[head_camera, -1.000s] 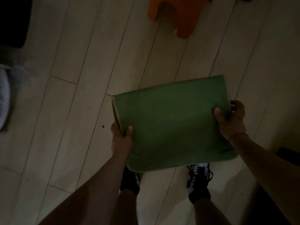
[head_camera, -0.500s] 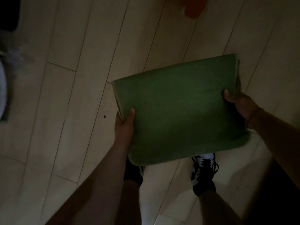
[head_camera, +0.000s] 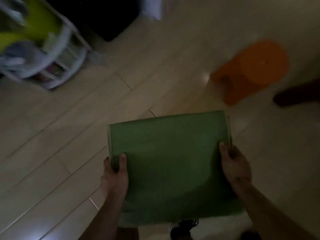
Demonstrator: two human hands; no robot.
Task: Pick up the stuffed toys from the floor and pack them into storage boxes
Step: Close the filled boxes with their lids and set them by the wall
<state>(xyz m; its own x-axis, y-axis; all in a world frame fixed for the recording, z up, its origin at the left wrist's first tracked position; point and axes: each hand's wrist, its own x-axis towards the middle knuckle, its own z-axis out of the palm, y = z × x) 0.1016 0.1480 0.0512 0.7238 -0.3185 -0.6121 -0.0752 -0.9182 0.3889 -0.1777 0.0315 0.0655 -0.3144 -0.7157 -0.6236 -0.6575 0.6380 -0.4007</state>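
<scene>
Plain green box [head_camera: 169,158], orange stool [head_camera: 251,70]

Motion blur smears the white wire basket [head_camera: 52,54] at the top left (its contents unreadable) and the orange stool [head_camera: 251,70]. The green folded box [head_camera: 173,163] hides the fingers beneath and most of a shoe [head_camera: 181,227].

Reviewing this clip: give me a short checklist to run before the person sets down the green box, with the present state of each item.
1. Left hand grips the green box at its left edge, thumb on top: ok.
2. Right hand grips the right edge: ok.
3. Box held off the wooden floor, roughly level: ok.
4. Box unfolded and open for packing: cannot tell; only a flat green face shows.
5. Bare floor ahead of the box: ok; the orange stool stands apart, up and right.
6. Stuffed toys within reach: cannot tell; the blurred rack at upper left holds unclear items.
</scene>
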